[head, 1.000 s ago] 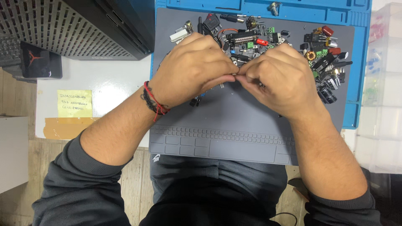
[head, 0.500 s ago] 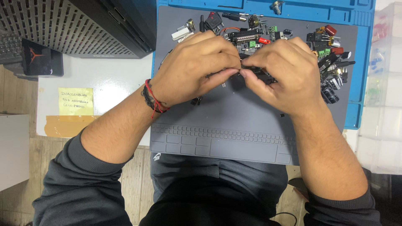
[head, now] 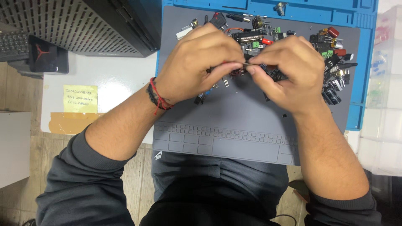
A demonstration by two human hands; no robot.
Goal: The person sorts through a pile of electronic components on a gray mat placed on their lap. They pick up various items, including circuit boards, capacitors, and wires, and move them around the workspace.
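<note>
My left hand [head: 197, 62] and my right hand [head: 289, 71] meet fingertip to fingertip over a grey work mat [head: 234, 113]. Between the pinched fingers is a small electronic part with thin metal legs [head: 245, 65]; its shape is mostly hidden by the fingers. Just beyond the hands lies a pile of mixed electronic components [head: 259, 33]: black chips, green terminal blocks, red parts, capacitors. More components [head: 335, 71] lie to the right of my right hand. A few small parts [head: 201, 98] lie under my left hand.
The grey mat sits on a blue tray [head: 360, 75]. A black perforated case [head: 75, 25] stands at the upper left. A yellow sticky note [head: 80, 98] and brown tape [head: 69, 123] lie on the white tabletop. Clear plastic drawers [head: 385, 83] stand at the right.
Both hands stayed pinched together and shifted slightly right and away from me. The view moved a little, so the mat and note sit further right.
</note>
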